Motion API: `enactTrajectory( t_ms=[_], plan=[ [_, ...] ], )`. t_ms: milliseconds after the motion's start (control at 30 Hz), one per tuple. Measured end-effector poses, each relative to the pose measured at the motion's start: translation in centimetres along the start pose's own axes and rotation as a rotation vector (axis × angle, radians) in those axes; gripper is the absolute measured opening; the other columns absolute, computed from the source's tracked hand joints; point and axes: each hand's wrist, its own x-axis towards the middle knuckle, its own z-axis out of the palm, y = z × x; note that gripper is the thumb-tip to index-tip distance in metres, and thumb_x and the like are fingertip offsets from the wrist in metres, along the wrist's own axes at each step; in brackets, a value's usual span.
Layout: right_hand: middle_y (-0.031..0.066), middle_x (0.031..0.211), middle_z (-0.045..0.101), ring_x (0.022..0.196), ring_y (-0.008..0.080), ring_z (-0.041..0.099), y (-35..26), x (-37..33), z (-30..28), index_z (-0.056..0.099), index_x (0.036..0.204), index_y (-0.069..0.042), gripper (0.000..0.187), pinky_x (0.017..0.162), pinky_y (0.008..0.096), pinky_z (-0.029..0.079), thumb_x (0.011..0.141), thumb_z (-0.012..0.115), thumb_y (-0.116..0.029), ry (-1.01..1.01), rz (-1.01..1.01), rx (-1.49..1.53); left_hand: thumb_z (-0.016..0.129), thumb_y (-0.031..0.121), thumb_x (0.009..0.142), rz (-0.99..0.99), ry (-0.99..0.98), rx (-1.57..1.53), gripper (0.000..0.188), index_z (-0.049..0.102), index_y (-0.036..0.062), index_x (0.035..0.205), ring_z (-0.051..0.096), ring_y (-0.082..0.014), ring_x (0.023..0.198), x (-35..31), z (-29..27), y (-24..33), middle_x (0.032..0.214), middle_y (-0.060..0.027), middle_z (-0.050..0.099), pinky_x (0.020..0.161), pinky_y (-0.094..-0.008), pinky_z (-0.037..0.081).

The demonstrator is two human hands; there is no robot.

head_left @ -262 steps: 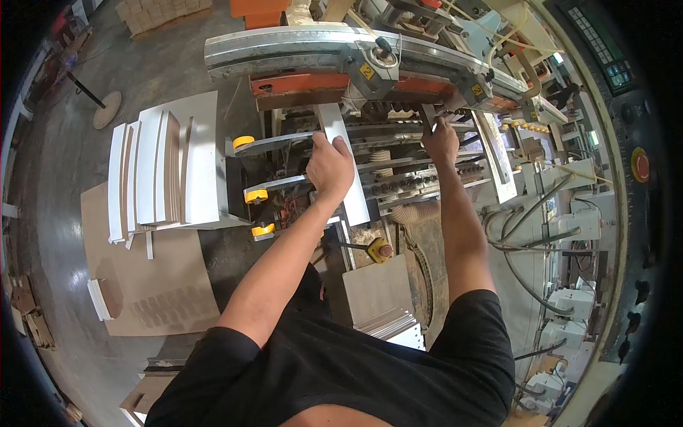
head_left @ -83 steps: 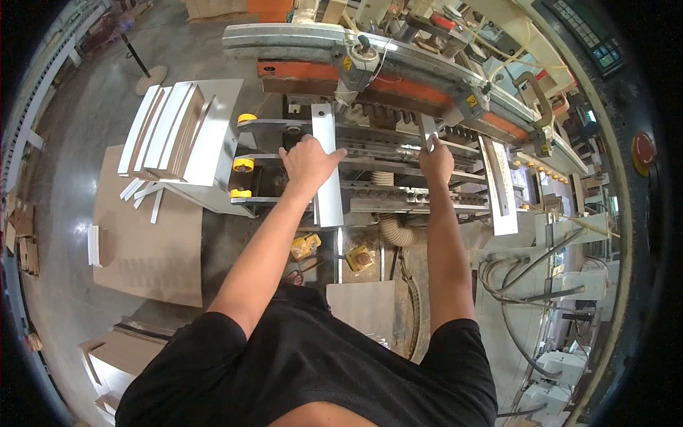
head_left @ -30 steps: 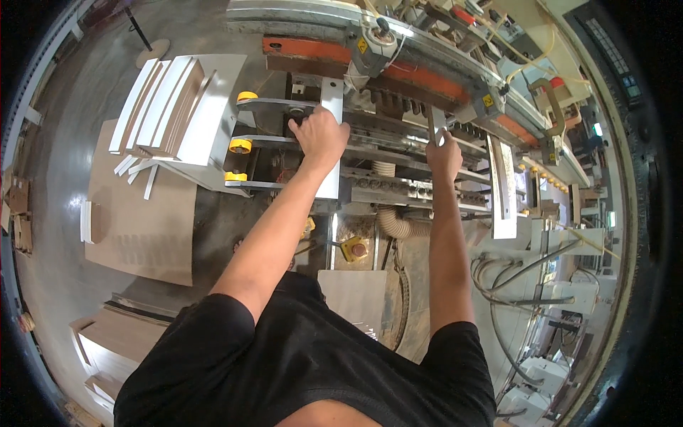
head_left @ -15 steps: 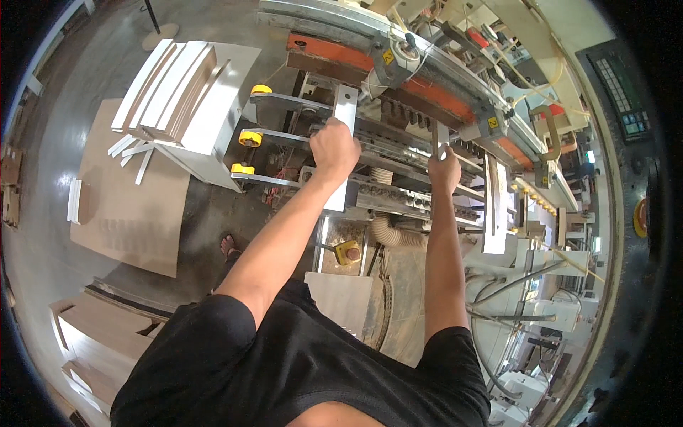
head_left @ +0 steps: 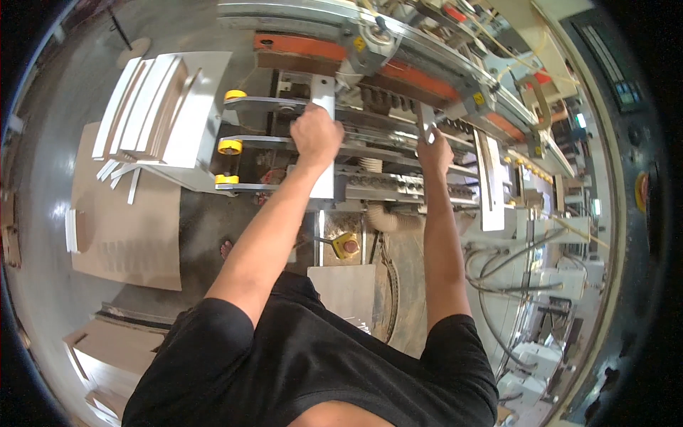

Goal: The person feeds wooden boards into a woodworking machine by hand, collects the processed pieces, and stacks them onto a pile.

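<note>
My left hand is closed over a long white board with a small dark hole near its far end. The board lies across the metal rails of a machine. Farther right, my right hand is closed around the near part of a narrow pale strip, which points away from me; its fingertips are partly hidden. Another white board lies across the rails to the right of that hand. Past both hands runs the machine's orange and grey beam.
Yellow rollers cap the rails' left ends. White boards are stacked at the left, beside a brown sheet on the floor. A yellow control box and a ribbed hose sit below the rails. A control panel stands far right.
The whole view has shifted a little, moving the machine left and slightly up in the picture. Both hands keep their hold, in nearly the same places on the boards.
</note>
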Motion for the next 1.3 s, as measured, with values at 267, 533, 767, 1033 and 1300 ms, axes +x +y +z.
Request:
enactTrajectory(
  t_ms=[267, 533, 767, 1033, 1300],
  plan=[
    [0.0182, 0.102, 0.071, 0.099, 0.0339, 0.067, 0.1, -1.3, -0.1, 0.062, 0.126, -0.010, 0.046, 0.110, 0.0578, 0.030, 0.084, 0.065, -0.029, 0.054, -0.153, -0.137, 0.075, 0.020, 0.074, -0.028, 0.005, 0.056, 0.034, 0.060, -0.0063, 0.090, 0.071, -0.0383, 0.074, 0.3, 0.3, -0.4, 0.077, -0.0235, 0.069, 0.074, -0.0443, 0.056],
    [0.0168, 0.106, 0.070, 0.104, 0.0337, 0.065, -0.8, -0.4, 0.4, 0.059, 0.132, -0.010, 0.049, 0.112, 0.0549, 0.029, 0.086, 0.061, -0.028, 0.006, -0.128, -0.128, 0.074, 0.023, 0.076, 0.043, 0.033, 0.087, 0.040, 0.061, -0.0115, 0.091, 0.071, -0.0385, 0.074, -0.7, 0.2, -1.1, 0.075, -0.0262, 0.069, 0.073, -0.0482, 0.055],
    [0.0193, 0.100, 0.069, 0.101, 0.0345, 0.065, 1.0, 0.7, 1.7, 0.059, 0.132, -0.010, 0.049, 0.114, 0.0568, 0.027, 0.087, 0.060, -0.028, 0.062, -0.180, -0.101, 0.070, 0.016, 0.072, 0.039, 0.047, 0.053, 0.026, 0.061, -0.0057, 0.084, 0.069, -0.0364, 0.070, 0.6, 0.5, -0.2, 0.070, -0.0218, 0.068, 0.080, -0.0449, 0.050],
    [0.0194, 0.101, 0.068, 0.104, 0.0360, 0.064, 0.5, -1.1, 0.5, 0.058, 0.131, -0.008, 0.047, 0.115, 0.0599, 0.023, 0.088, 0.063, -0.025, 0.037, -0.140, -0.085, 0.073, 0.021, 0.075, 0.002, 0.007, 0.124, 0.035, 0.061, -0.0092, 0.087, 0.070, -0.0386, 0.073, -0.8, -0.1, -0.3, 0.071, -0.0247, 0.068, 0.097, -0.0471, 0.045],
    [0.0228, 0.102, 0.068, 0.103, 0.0379, 0.064, 1.0, 0.6, 1.7, 0.059, 0.131, -0.004, 0.046, 0.111, 0.0554, 0.032, 0.089, 0.061, -0.023, 0.047, -0.204, -0.095, 0.070, 0.013, 0.073, 0.001, 0.011, 0.036, 0.027, 0.060, -0.0079, 0.086, 0.069, -0.0373, 0.071, -0.1, 0.2, -0.3, 0.070, -0.0236, 0.067, 0.083, -0.0447, 0.051]
  ],
)
